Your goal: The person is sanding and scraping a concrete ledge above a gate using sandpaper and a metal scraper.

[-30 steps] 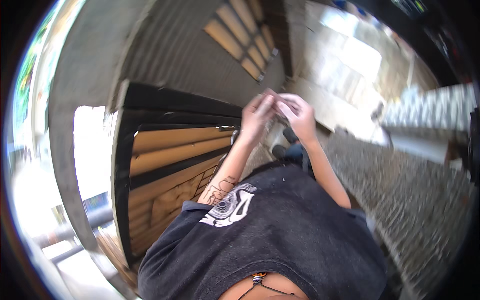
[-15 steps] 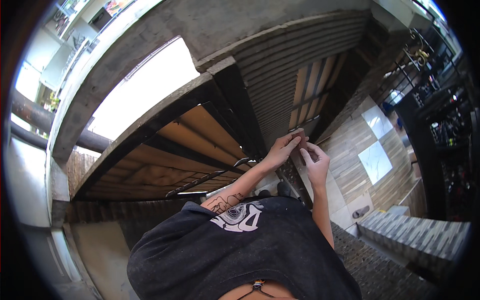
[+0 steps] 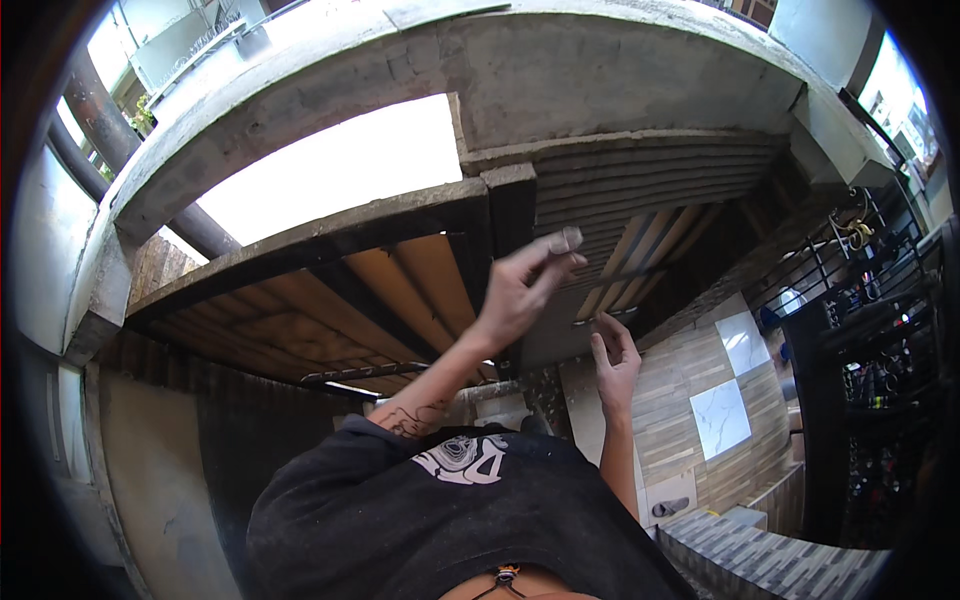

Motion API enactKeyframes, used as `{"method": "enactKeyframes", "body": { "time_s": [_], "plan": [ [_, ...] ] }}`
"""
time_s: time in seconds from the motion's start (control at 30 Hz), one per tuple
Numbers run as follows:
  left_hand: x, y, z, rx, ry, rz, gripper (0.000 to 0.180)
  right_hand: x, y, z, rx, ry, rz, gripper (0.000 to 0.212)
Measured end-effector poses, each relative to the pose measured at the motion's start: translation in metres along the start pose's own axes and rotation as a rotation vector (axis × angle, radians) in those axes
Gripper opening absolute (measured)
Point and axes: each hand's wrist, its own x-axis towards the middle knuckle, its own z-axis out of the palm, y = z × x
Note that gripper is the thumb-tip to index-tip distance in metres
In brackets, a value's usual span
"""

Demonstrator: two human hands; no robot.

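My left hand (image 3: 522, 290) is raised in front of a dark-framed gate (image 3: 512, 215). Its fingers are pinched around a small folded strip (image 3: 568, 239), which shows as a pale greyish piece at the fingertips; most of it is hidden. Lower and to the right, my right hand (image 3: 617, 368) is apart from the left, fingers partly spread with nothing in them. Behind the left fingertips is a grey corrugated panel (image 3: 640, 165), with yellowish slats (image 3: 640, 250) beyond it.
A concrete beam (image 3: 620, 85) arches across the top. Wood-look floor tiles (image 3: 670, 410) lie below to the right, with a slipper (image 3: 670, 507) on a pale mat. A striped tiled ledge (image 3: 770, 570) stands near right. Black metal railings (image 3: 845, 250) are at far right.
My hands have come apart. The left moved up and left with the strip, while the right let go of it and dropped lower. The view has shifted too.
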Motion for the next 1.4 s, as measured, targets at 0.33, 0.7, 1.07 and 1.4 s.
{"method": "enactKeyframes", "body": {
  "time_s": [0.33,0.7,1.07,1.4],
  "plan": [
    [0.137,0.075,-0.068,1.334,0.095,0.813,0.064,-0.023,0.034,-0.038,-0.029,0.011,0.128,0.032],
    [0.174,0.056,-0.096,2.053,-0.107,1.162,0.059,-0.020,0.053,-0.043,-0.106,-0.125,0.298,0.033],
    [0.229,0.044,-0.013,1.714,-0.427,1.045,0.069,0.021,0.045,-0.033,-0.098,-0.293,0.234,0.030],
    [0.194,0.054,-0.067,1.879,-0.394,1.021,0.069,0.012,0.070,-0.067,0.093,-0.182,0.481,0.033]
  ]
}}
